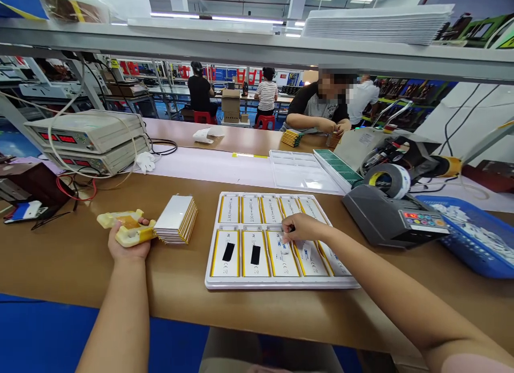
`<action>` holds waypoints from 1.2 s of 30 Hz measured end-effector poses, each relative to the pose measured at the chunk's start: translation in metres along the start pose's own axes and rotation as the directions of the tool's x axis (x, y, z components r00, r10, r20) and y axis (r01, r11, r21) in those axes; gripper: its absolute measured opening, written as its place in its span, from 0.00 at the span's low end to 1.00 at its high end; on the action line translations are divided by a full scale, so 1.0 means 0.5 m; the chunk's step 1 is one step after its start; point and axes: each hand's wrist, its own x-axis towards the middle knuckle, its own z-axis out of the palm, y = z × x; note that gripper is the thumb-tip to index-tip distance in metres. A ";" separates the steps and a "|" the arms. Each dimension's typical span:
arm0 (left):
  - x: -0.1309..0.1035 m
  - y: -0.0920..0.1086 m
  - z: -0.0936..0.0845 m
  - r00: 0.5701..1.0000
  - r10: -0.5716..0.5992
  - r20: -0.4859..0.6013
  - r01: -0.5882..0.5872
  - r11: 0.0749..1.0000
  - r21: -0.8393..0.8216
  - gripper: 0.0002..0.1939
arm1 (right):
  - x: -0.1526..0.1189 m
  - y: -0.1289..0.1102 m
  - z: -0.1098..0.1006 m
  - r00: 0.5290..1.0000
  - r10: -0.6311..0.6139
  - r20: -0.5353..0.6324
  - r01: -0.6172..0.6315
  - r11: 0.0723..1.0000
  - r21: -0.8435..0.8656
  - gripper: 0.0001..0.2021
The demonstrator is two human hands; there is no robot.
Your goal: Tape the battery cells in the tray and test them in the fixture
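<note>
My left hand [129, 251] is wrapped around a cream-yellow plastic fixture [138, 235], left of a stack of flat white battery cells [175, 215] with yellow edges. My right hand [300, 226] reaches over a white tray [212, 283] holding several flat battery cells in two rows. Its fingers are pinched together above the third cell [284, 258] of the near row; a small dark bit shows at the fingertips, too small to name. Black tape pieces lie on the first cell [219, 263] and second cell [263, 263] of that row.
A tape dispenser [385, 218] and a blue basket [477, 255] of white pieces stand at right. Stacked meters [90, 140] with red displays stand at left. Behind the tray lie an empty clear tray [297, 175] and green boards [337, 164]. A co-worker [321, 103] sits opposite.
</note>
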 end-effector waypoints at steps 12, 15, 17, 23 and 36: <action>0.005 0.001 0.006 0.998 0.057 0.029 -0.058 0.997 0.050 0.10 | -0.015 -0.014 0.002 0.987 -0.134 0.084 0.108 0.960 0.257 0.16; 0.005 -0.002 0.012 0.997 0.078 0.015 -0.078 0.995 0.061 0.09 | -0.038 0.033 -0.026 0.989 -0.099 0.108 0.063 0.952 0.298 0.16; 0.003 -0.003 0.017 0.997 0.072 0.010 -0.072 0.994 0.082 0.09 | -0.054 0.065 -0.041 0.999 0.024 0.029 -0.028 0.988 0.152 0.16; -0.006 0.000 0.027 0.998 0.061 0.009 -0.062 0.992 0.109 0.08 | -0.078 0.092 -0.037 0.997 0.070 -0.026 -0.070 0.998 -0.008 0.16; 0.007 0.003 0.020 0.999 0.047 -0.010 -0.046 0.997 0.061 0.13 | -0.079 0.078 -0.039 0.995 0.056 -0.079 -0.055 0.998 0.007 0.16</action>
